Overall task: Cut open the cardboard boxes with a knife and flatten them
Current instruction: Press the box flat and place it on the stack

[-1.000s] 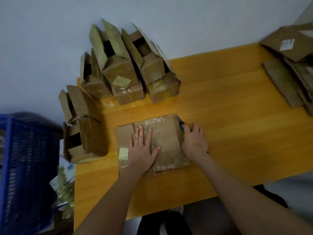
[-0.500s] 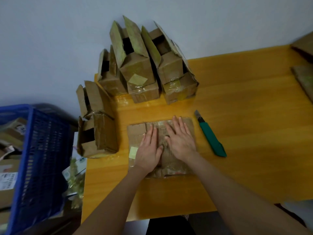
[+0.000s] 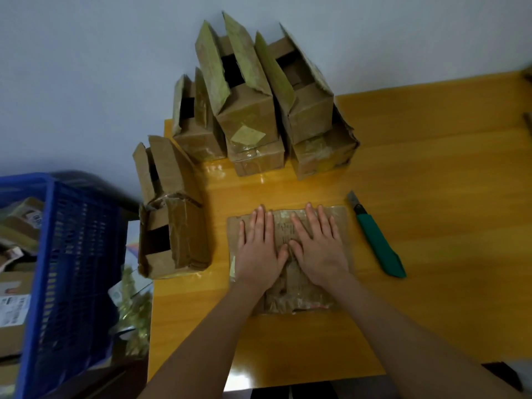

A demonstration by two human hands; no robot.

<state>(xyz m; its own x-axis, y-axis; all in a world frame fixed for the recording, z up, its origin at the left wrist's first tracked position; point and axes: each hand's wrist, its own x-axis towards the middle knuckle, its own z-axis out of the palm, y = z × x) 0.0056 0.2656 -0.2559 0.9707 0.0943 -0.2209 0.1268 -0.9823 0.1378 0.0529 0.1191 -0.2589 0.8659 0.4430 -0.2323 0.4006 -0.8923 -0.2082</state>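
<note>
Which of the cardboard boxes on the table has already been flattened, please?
The box pressed under the left hand and right hand, beside the green knife: it lies flat, while the other boxes stand unflattened, flaps open.

A plain, pale grey-blue wall (image 3: 86,67) fills the far side under dim, even light. Against it stands a glossy yellow wooden table (image 3: 431,182), whose top catches soft reflections near its far left corner. Left of the table sits a blue plastic crate (image 3: 72,254) with latticed walls, holding what look like parcels (image 3: 17,309). Blurred clutter (image 3: 129,306) lies between crate and table.
</note>
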